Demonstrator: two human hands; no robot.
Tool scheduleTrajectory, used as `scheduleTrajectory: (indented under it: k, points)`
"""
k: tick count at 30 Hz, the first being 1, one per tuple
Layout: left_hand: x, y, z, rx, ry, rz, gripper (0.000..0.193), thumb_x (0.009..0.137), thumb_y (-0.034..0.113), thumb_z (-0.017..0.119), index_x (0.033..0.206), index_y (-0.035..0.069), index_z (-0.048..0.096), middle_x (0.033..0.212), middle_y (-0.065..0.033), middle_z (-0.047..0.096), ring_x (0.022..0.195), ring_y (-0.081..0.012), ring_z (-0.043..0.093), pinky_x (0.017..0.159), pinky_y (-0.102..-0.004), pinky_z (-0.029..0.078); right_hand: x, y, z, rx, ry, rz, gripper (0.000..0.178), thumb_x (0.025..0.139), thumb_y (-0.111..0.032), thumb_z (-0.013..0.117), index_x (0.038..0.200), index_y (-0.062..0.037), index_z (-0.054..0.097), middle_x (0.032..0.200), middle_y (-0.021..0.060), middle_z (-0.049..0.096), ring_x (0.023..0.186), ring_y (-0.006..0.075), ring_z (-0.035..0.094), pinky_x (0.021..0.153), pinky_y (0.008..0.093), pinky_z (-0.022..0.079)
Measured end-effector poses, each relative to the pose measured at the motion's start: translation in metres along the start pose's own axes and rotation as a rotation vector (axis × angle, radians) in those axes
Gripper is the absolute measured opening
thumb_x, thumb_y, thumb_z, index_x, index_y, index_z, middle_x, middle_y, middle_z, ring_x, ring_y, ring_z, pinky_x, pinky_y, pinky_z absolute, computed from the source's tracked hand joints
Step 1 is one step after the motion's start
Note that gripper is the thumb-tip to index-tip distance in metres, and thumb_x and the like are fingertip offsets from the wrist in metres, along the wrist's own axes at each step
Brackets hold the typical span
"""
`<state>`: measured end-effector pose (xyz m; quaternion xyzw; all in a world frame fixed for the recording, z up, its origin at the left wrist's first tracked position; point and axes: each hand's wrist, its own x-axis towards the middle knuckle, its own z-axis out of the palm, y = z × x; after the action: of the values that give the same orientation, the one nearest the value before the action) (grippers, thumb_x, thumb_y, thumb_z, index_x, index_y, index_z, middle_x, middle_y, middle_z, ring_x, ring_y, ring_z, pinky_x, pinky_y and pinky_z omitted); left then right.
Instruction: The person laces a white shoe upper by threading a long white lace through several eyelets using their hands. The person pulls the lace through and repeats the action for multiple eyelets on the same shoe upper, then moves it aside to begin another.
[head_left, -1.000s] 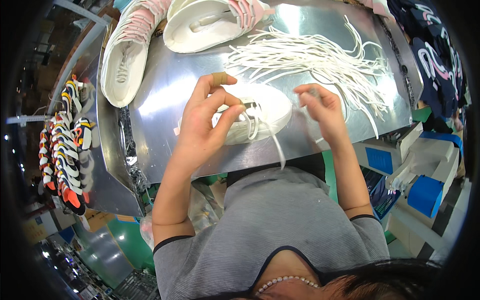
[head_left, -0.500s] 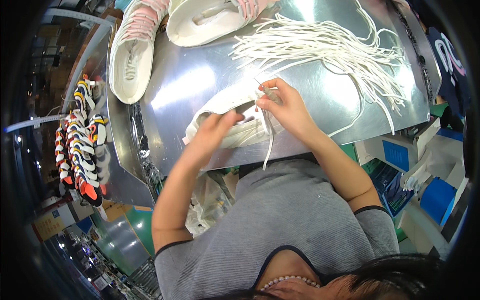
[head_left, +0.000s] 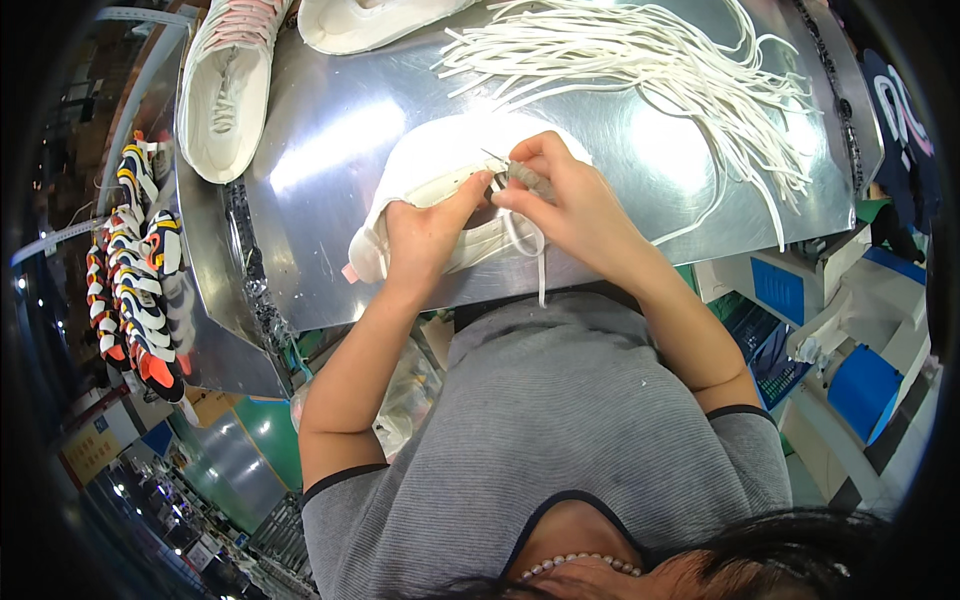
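Note:
A white shoe lies tilted on the metal table in front of me, with a small pink tab at its left end. My left hand is closed on the shoe, its fingers partly hidden in the opening and its thumb close to the eyelet edge. Between the fingers of my right hand is a hooked awl with a grey wrapped grip and a thin metal tip, which points left over the shoe's edge. From the eyelets below the right fingers hangs a white lace.
A pile of loose white laces spreads over the back right of the metal table. Two white shoes stand at the back left, one with pink lacing. Colourful shoe parts stand in rows farther left. Open boxes sit at the right.
My left hand has gone from a blurred move over the shoe to a grip on its edge. The shoe has been tilted, and the awl is now by the left fingers. The view has shifted slightly.

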<state>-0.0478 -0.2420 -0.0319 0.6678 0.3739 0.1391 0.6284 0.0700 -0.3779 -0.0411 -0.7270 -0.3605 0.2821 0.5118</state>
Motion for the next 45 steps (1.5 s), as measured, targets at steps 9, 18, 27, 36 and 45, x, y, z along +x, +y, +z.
scheduleTrajectory:
  k: [9,18,27,36,45]
  points:
    - [-0.005,-0.002,-0.002,0.096,-0.025,0.076,0.020,0.089,0.012,0.075,0.103,-0.002,0.072,0.085,-0.0039,0.072,0.076,-0.0112,0.067,0.071,-0.0258,0.053,-0.001,0.000,-0.015,-0.228,0.031,-0.212,0.012,0.095,-0.016,0.061,0.094,-0.0050,0.057,0.076,0.0120,0.067,0.068,0.0344,0.065,0.062,0.0423,0.050]
    - [-0.013,-0.001,0.005,0.178,-0.123,0.202,0.018,0.092,0.009,0.069,0.107,-0.003,0.071,0.090,-0.0053,0.071,0.083,-0.0134,0.068,0.078,-0.0260,0.053,0.016,0.000,0.007,-0.654,-0.040,-0.313,0.013,0.086,-0.015,0.060,0.092,-0.0048,0.057,0.078,0.0138,0.068,0.070,0.0319,0.069,0.059,0.0397,0.053]
    - [-0.008,0.010,-0.006,0.020,-0.259,-0.008,0.037,0.086,0.010,0.076,0.120,-0.001,0.065,0.114,-0.0074,0.069,0.102,-0.0160,0.064,0.089,-0.0300,0.051,0.015,0.013,-0.019,0.118,0.093,-0.019,0.019,0.100,-0.016,0.055,0.115,-0.0047,0.061,0.087,0.0137,0.070,0.079,0.0275,0.068,0.073,0.0350,0.052]
    - [-0.009,0.026,-0.023,-0.191,-0.447,-0.371,0.040,0.081,0.010,0.080,0.118,0.002,0.067,0.108,-0.0081,0.068,0.101,-0.0188,0.064,0.090,-0.0327,0.050,0.017,0.018,0.010,-0.324,0.200,-0.020,0.025,0.101,-0.022,0.053,0.119,-0.0049,0.055,0.091,0.0156,0.071,0.081,0.0352,0.069,0.072,0.0451,0.054]
    - [-0.079,0.057,-0.082,-0.399,-0.144,0.439,0.016,0.077,-0.005,0.069,0.087,0.008,0.068,0.099,-0.0053,0.062,0.101,-0.0236,0.056,0.086,-0.0370,0.043,0.024,0.025,0.014,-0.353,0.300,0.017,0.028,0.102,-0.024,0.053,0.122,-0.0051,0.055,0.090,0.0158,0.071,0.077,0.0364,0.069,0.069,0.0468,0.054]
